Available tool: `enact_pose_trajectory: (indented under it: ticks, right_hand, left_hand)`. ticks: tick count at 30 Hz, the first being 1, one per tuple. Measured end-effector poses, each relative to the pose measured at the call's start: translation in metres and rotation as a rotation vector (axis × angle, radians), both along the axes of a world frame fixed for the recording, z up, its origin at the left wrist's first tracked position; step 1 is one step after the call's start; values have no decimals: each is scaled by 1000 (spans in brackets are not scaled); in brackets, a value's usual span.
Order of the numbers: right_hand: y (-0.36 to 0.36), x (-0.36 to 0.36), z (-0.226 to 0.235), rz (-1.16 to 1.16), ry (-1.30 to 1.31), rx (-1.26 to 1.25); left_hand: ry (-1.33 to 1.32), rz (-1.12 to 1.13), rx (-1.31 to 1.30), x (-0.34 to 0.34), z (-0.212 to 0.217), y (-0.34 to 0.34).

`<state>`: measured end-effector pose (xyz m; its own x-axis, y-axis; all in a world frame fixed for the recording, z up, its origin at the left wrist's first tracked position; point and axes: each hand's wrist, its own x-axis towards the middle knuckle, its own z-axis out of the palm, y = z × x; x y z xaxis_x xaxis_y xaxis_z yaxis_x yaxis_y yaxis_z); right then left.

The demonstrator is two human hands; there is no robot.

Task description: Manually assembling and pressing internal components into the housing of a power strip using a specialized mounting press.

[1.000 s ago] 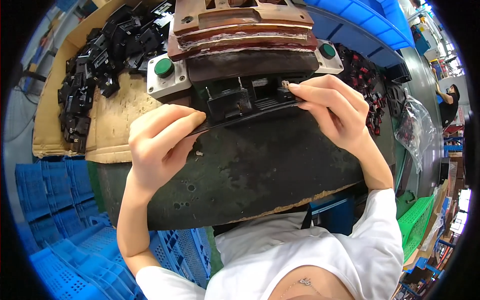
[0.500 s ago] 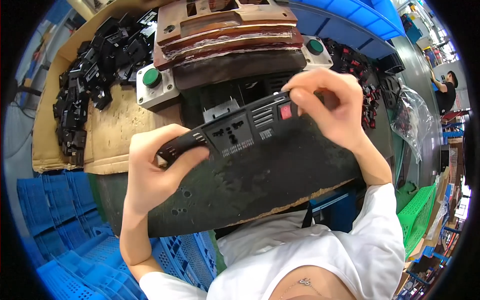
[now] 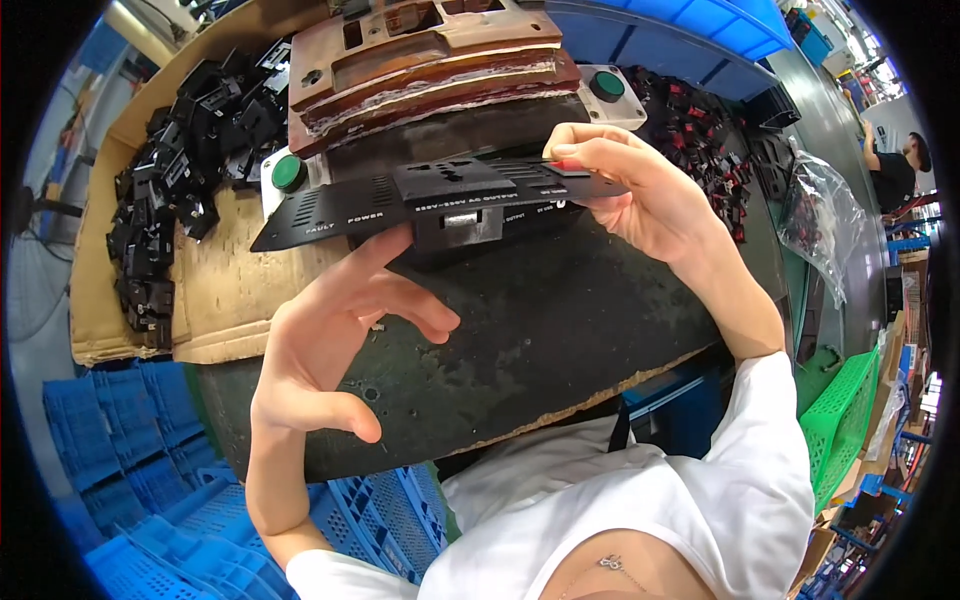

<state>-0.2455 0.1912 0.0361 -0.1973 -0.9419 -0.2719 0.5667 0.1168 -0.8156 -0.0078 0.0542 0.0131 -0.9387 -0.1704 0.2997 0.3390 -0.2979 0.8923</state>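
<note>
My right hand grips the right end of a long black panel with white lettering, slots and a small red switch under my fingers. The panel is held flat above the dark worn work surface, in front of a rusty brown press fixture. My left hand hovers just below the panel's middle. Its fingers are spread and the index finger reaches up toward the panel's underside. It holds nothing.
Two grey boxes with green push buttons flank the fixture. Several black plastic parts lie on cardboard at the left. More black and red parts lie at the right. Blue crates stand below left. Another person stands far right.
The panel has turned from tilted toward me to nearly flat and edge-on. My left hand has let go of its left end and opened beneath it. My right hand still holds the right end.
</note>
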Motion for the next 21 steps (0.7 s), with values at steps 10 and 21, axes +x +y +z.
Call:
enact_pose_trajectory:
  ticks: [10,21]
  right_hand:
    - [1,-4,-3,-20,194,-79]
    - [11,19,-4,64,590,-348]
  left_hand:
    - [36,371,-362,4,-16,3]
    - [-142,528,-731,7,-12,10]
